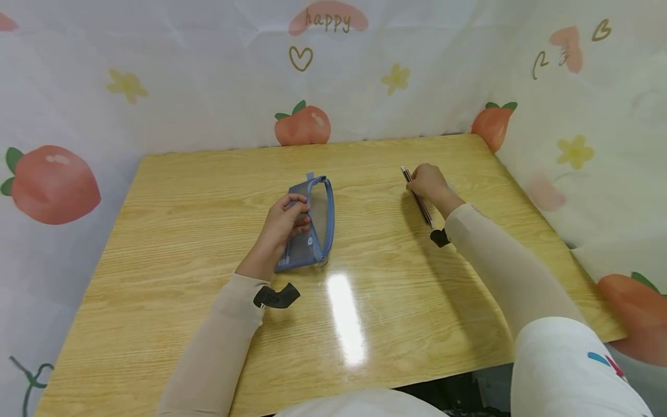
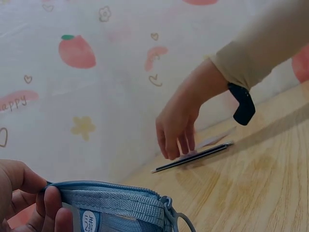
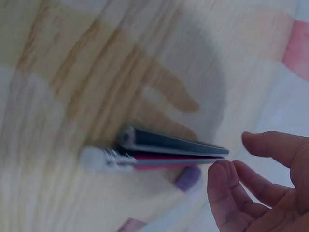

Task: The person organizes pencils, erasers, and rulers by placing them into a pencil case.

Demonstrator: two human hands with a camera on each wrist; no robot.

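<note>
A blue mesh zip pencil case [image 1: 301,248] lies in the middle of the table, its zipped mouth spread apart. My left hand [image 1: 283,223] grips the case by its edge; in the left wrist view the fingers [image 2: 52,200] curl over the rim beside the zip. To the right, two dark pencils [image 1: 421,205] lie side by side, one with a white eraser end [image 3: 91,158]. My right hand [image 1: 431,185] reaches down over their far end. The right wrist view has its thumb and fingertips apart around the pencil ends, fingertips close to them; contact is unclear.
A small purple piece [image 3: 187,179] shows beside the pencils in the right wrist view. The wooden table [image 1: 208,191] meets a white patterned cloth [image 1: 208,87] at the back and right. Dark bands [image 1: 276,296] sit at both wrists.
</note>
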